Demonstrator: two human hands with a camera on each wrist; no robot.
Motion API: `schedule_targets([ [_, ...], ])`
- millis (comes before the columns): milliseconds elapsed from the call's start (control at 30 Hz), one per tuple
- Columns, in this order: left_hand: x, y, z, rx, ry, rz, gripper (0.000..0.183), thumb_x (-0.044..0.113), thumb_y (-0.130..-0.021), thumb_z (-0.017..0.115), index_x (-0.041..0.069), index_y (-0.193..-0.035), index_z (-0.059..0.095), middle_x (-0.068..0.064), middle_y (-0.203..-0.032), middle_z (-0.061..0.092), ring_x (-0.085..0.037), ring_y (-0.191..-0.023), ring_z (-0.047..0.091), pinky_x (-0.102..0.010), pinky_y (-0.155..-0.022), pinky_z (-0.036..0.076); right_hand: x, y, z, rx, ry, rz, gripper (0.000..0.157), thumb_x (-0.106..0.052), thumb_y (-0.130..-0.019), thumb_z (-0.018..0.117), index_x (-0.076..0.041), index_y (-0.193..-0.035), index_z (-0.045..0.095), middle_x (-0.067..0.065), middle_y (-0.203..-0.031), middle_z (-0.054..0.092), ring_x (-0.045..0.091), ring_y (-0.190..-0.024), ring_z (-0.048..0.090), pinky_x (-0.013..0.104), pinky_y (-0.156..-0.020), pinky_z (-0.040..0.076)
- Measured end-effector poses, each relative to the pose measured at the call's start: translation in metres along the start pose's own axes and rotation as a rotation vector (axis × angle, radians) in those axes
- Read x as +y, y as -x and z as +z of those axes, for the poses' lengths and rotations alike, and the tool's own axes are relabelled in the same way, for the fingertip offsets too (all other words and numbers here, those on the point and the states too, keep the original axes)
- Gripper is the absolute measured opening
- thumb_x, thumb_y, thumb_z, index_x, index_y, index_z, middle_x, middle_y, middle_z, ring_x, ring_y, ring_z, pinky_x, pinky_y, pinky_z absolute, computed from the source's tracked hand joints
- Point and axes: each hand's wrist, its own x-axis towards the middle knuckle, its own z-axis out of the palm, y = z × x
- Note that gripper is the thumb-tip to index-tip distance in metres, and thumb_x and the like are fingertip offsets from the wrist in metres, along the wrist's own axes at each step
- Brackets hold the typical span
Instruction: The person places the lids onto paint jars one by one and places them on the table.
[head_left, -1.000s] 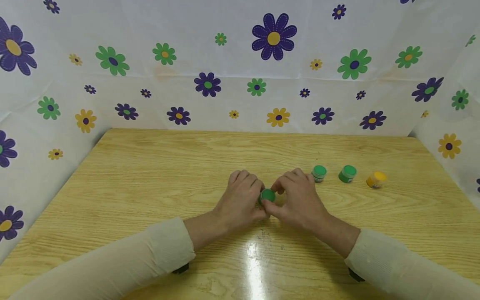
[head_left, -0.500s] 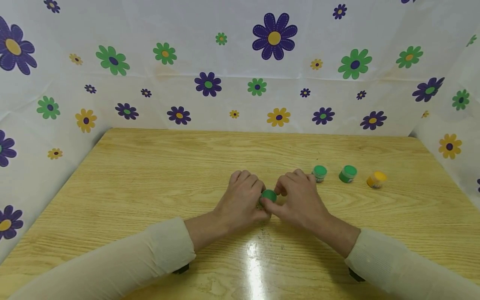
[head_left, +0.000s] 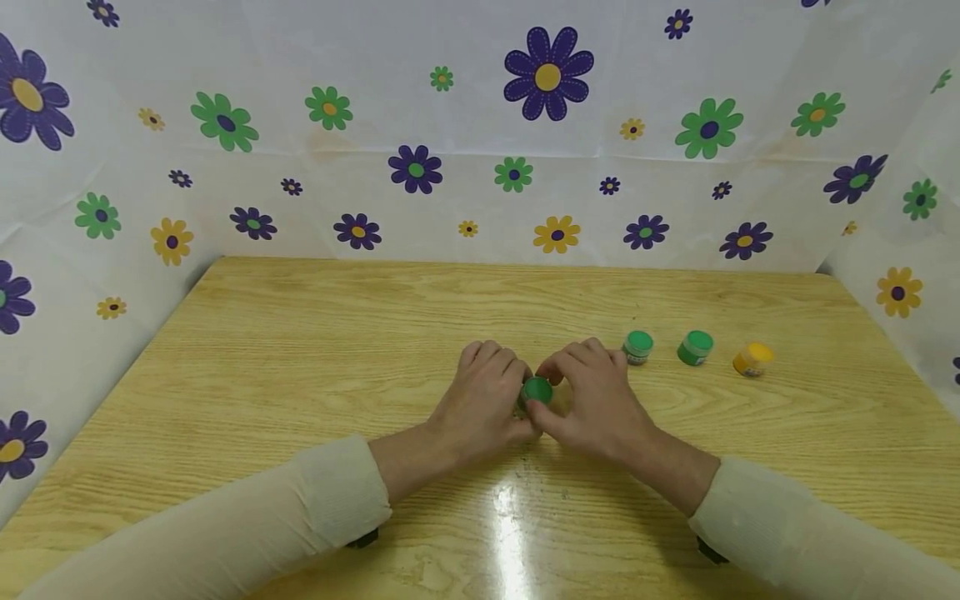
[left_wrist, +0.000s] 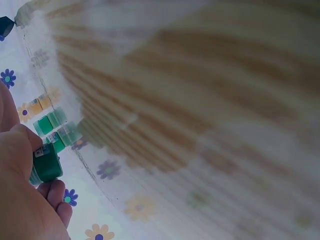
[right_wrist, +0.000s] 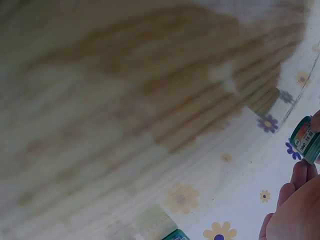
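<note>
A small jar of green paint (head_left: pixel 537 390) stands between both hands near the middle of the table in the head view. My left hand (head_left: pixel 480 398) grips its side from the left. From the right, the thumb and curled index finger of my right hand (head_left: pixel 600 402) pinch the rim at its top. In the left wrist view the dark green jar (left_wrist: pixel 48 165) sits within the left hand's fingers. The right wrist view has the labelled jar (right_wrist: pixel 303 136) at its right edge, with fingers below it. Most of the jar's side is hidden in the head view.
Right of the hands, two more green paint jars (head_left: pixel 638 345) (head_left: pixel 696 347) and a yellow paint jar (head_left: pixel 753 359) stand in a row on the wooden table (head_left: pixel 337 333). A flowered white cloth (head_left: pixel 480 125) rises behind and at the sides.
My right thumb and index finger have shifted slightly around the jar's rim, away and then back in. The left hand keeps its grip in place. The other jars have not moved.
</note>
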Motion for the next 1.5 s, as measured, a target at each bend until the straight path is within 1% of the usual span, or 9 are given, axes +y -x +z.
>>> schedule_targets([
  [167,-0.0006,0.0003,0.0009,0.009,-0.012,0.007,0.027,0.034,-0.080,0.076,0.010,-0.089,0.066,0.001,-0.086,0.062,-0.019,-0.088,0.051,-0.036,-0.088,0.038,-0.0010,-0.0002,-0.0005,0.001,0.022,0.009,0.028,-0.038,-0.081,0.076,-0.013,-0.093,0.070,-0.001,-0.087,0.065,0.018,-0.090,0.052,0.047,-0.091,0.033],
  [400,-0.0013,0.0004,0.0010,0.022,-0.019,0.019,0.023,0.031,-0.079,0.073,0.011,-0.087,0.066,0.001,-0.083,0.062,-0.018,-0.087,0.052,-0.036,-0.088,0.039,-0.0026,-0.0010,-0.0015,-0.003,0.051,0.033,0.031,-0.043,-0.081,0.075,-0.013,-0.089,0.070,-0.003,-0.083,0.064,0.017,-0.086,0.052,0.045,-0.089,0.034],
  [767,-0.0009,0.0008,0.0009,0.004,0.001,0.017,0.024,0.029,-0.076,0.075,0.010,-0.088,0.066,0.002,-0.084,0.060,-0.018,-0.086,0.050,-0.035,-0.087,0.037,-0.0037,-0.0018,-0.0020,-0.010,0.071,0.063,0.034,-0.046,-0.080,0.077,-0.013,-0.083,0.067,-0.005,-0.077,0.060,0.016,-0.082,0.050,0.045,-0.090,0.034],
  [1000,-0.0011,0.0009,0.0013,-0.008,0.001,0.014,0.025,0.029,-0.075,0.076,0.010,-0.088,0.066,0.001,-0.086,0.062,-0.018,-0.088,0.050,-0.035,-0.088,0.038,-0.0031,-0.0017,-0.0009,0.016,0.080,0.057,0.035,-0.046,-0.078,0.078,-0.013,-0.079,0.068,-0.006,-0.072,0.058,0.015,-0.077,0.049,0.044,-0.088,0.034],
  [1200,-0.0011,0.0007,0.0025,-0.003,-0.001,0.020,0.024,0.028,-0.074,0.075,0.010,-0.087,0.066,0.001,-0.086,0.062,-0.018,-0.088,0.051,-0.037,-0.090,0.039,-0.0025,-0.0018,-0.0004,0.020,0.081,0.055,0.035,-0.047,-0.078,0.078,-0.014,-0.076,0.068,-0.007,-0.069,0.057,0.014,-0.076,0.049,0.044,-0.088,0.033],
  [1500,0.0006,0.0009,0.0014,-0.041,0.024,0.009,0.033,0.034,-0.072,0.080,0.010,-0.088,0.066,0.001,-0.088,0.063,-0.018,-0.089,0.049,-0.038,-0.092,0.038,-0.0019,-0.0011,0.0001,0.018,0.109,0.025,0.036,-0.048,-0.078,0.078,-0.013,-0.074,0.068,-0.009,-0.064,0.054,0.014,-0.074,0.050,0.045,-0.086,0.033],
])
